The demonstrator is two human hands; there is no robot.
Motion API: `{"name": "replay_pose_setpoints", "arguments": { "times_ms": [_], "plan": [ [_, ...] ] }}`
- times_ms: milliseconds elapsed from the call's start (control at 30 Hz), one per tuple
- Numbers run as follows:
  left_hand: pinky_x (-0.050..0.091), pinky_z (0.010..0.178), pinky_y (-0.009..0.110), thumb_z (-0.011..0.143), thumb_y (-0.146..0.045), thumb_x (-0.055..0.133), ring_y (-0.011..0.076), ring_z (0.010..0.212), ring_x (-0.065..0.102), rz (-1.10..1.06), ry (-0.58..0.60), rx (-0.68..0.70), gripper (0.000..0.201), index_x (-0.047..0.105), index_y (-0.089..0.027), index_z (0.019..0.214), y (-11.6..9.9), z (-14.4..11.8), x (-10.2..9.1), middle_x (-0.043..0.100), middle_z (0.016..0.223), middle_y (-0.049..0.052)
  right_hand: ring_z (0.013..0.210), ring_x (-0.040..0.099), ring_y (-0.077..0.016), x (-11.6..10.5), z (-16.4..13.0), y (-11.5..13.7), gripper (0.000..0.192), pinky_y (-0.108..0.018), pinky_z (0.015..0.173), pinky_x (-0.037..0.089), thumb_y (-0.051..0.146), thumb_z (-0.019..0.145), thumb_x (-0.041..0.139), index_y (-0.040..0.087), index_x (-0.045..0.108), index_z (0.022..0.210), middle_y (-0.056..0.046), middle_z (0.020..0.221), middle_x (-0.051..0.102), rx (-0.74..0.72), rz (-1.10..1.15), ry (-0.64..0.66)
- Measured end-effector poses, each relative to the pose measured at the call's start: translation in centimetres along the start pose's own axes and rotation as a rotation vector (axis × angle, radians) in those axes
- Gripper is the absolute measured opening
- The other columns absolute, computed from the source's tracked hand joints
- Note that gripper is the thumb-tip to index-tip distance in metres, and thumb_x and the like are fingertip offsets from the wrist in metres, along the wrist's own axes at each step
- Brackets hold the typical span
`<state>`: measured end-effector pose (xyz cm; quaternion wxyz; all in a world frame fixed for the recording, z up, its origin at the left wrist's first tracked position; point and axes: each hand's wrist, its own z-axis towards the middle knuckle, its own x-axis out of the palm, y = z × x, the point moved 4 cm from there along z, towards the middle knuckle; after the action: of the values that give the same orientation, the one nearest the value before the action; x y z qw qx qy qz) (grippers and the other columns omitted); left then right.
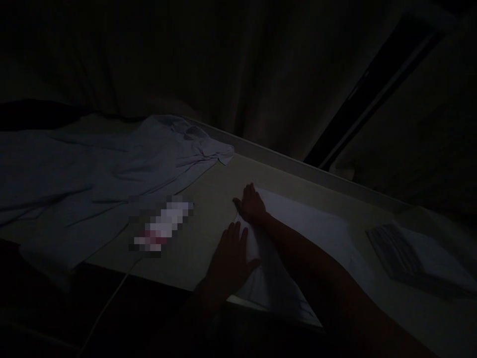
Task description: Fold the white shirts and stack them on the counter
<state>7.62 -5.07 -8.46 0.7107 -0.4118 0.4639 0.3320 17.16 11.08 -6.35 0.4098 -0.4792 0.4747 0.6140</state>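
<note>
A pale, folded-looking cloth [309, 219] lies flat on the table under my forearm. My right hand [254, 205] rests on its far left corner, palm down with the thumb apart. Closer to me, my left hand [228, 258] lies along the cloth's left edge, fingers stretched out and thumb spread over the fabric. Both hands look open, and neither visibly grips the cloth. My right arm covers part of the cloth, and the dim light hides its details.
A large, rumpled pale garment [122, 164] spreads over the table's left side and hangs off the front edge. A pixelated object [164, 223] with a cable [108, 301] lies nearby. Folded cloths [421, 253] are stacked at right. A curtain [208, 59] hangs behind the table [201, 219].
</note>
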Motion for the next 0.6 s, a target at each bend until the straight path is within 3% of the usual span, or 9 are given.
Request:
{"name": "replay_pose_setpoints", "arguments": {
  "times_ms": [67, 133, 267, 467, 600],
  "plan": [
    [0.011, 0.119, 0.05, 0.083, -0.072, 0.033, 0.0326, 0.148, 0.004, -0.005, -0.013, -0.006, 0.09, 0.027, -0.011, 0.149, 0.1, 0.0, 0.2, 0.015, 0.159, 0.018, 0.147, 0.007, -0.0302, -0.1, 0.0, -0.1, 0.087, -0.044, 0.115, 0.015, 0.064, 0.095, 0.018, -0.001, 0.004, 0.151, -0.022, 0.158, -0.003, 0.041, 0.024, -0.103],
    [0.012, 0.119, 0.051, 0.083, -0.072, 0.033, 0.033, 0.148, 0.004, -0.006, -0.021, -0.008, 0.09, 0.026, -0.011, 0.149, 0.1, 0.0, 0.4, 0.014, 0.159, 0.018, 0.147, 0.006, -0.0303, -0.1, -0.1, -0.2, 0.085, -0.047, 0.116, 0.012, 0.063, 0.096, 0.018, 0.001, 0.006, 0.151, -0.022, 0.159, 0.002, 0.062, 0.028, -0.15],
    [0.013, 0.119, 0.051, 0.083, -0.073, 0.033, 0.0334, 0.148, 0.005, 0.004, -0.038, -0.009, 0.091, 0.028, -0.009, 0.148, 0.0, 0.0, 0.4, 0.017, 0.159, 0.019, 0.146, 0.009, -0.0305, 0.5, 0.0, -0.4, 0.083, -0.049, 0.116, 0.004, 0.065, 0.095, 0.015, 0.002, 0.024, 0.149, -0.021, 0.156, 0.022, 0.073, -0.005, -0.05],
    [0.012, 0.119, 0.052, 0.084, -0.071, 0.034, 0.0335, 0.148, 0.004, 0.003, -0.036, 0.008, 0.09, 0.028, -0.008, 0.148, -0.1, 0.0, 0.4, 0.018, 0.158, 0.021, 0.146, 0.007, -0.0329, 0.8, 0.7, -0.7, 0.089, -0.054, 0.114, 0.006, 0.071, 0.091, 0.012, 0.007, 0.015, 0.152, -0.019, 0.159, 0.013, 0.121, -0.025, 0.043],
    [0.011, 0.118, 0.052, 0.082, -0.071, 0.039, 0.034, 0.147, 0.004, 0.002, -0.035, -0.001, 0.093, 0.027, -0.007, 0.148, 0.0, 0.1, 0.6, 0.018, 0.157, 0.022, 0.145, 0.008, -0.0353, 0.9, 1.3, -0.7, 0.081, -0.059, 0.112, 0.009, 0.066, 0.093, 0.014, 0.011, 0.018, 0.152, -0.018, 0.159, 0.014, 0.168, -0.03, 0.057]
  ]
}}
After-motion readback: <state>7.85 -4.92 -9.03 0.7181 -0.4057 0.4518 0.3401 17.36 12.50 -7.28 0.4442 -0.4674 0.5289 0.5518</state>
